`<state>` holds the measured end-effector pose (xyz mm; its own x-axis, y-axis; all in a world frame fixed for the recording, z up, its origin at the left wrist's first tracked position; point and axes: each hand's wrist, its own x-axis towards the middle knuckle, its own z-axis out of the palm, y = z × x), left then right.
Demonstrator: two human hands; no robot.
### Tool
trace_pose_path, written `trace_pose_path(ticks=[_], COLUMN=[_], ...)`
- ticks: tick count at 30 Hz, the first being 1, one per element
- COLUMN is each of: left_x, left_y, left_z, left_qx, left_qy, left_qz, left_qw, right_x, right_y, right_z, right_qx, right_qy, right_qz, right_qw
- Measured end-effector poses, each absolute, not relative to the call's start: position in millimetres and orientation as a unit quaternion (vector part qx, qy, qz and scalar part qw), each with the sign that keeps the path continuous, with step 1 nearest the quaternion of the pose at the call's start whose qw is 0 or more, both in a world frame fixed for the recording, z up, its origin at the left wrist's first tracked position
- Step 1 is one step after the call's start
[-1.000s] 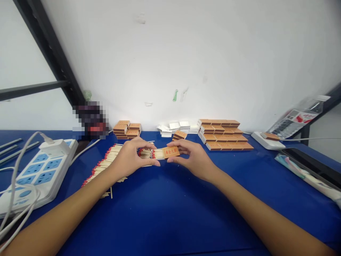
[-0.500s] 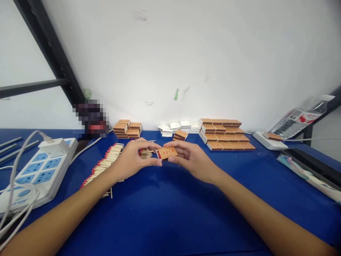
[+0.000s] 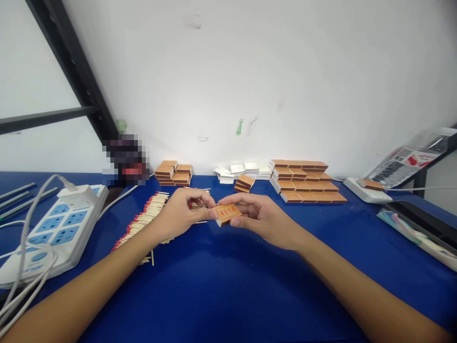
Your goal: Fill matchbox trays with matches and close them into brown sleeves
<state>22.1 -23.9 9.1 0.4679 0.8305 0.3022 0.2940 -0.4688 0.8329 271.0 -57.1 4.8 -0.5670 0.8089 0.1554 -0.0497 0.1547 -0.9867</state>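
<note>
An orange matchbox (image 3: 228, 213) with red characters on top is held over the blue table between both hands. My right hand (image 3: 262, 218) grips its right end, thumb on the near side and fingers behind. At its left end, my left hand (image 3: 185, 209) pinches the box with thumb and fingers. The white tray end shows at the left, with no match heads visible there. Beneath and beside my left forearm lies a pile of red-tipped matches (image 3: 146, 214), partly hidden by the hand and arm.
Stacked matchboxes (image 3: 307, 186) stand at the back right, a smaller stack (image 3: 173, 172) at the back left. Between them are white trays (image 3: 246, 169) and loose matchbox sleeves (image 3: 244, 183). A power strip (image 3: 67, 228) lies left; a phone (image 3: 424, 224) and plastic bottle (image 3: 407, 159) lie right.
The red match heads that showed at the box's left end are out of sight, and the tray sits further inside the sleeve. The view has shifted slightly.
</note>
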Motion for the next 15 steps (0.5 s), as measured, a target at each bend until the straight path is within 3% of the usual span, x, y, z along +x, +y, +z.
trace_pose_path(ticks=[7,12,15], left_x=[21.3,15.8,13.7], left_y=[-20.5,-16.3,-14.2], left_z=[2.4,-4.6,-7.5], left_qx=[0.812,0.850,0.872], left_qy=[0.364,0.335,0.302], left_qz=[0.378,0.385,0.374], left_qw=[0.255,0.133,0.096], right_x=[276.7,350.3,428.7], right_y=[-48.3,-15.7,2.1], right_z=[11.9,30.9,34.0], right_qx=[-0.328,-0.513,-0.613], right_qy=[-0.690,-0.689,-0.604], right_qz=[0.523,0.217,0.114], right_qw=[0.379,0.464,0.497])
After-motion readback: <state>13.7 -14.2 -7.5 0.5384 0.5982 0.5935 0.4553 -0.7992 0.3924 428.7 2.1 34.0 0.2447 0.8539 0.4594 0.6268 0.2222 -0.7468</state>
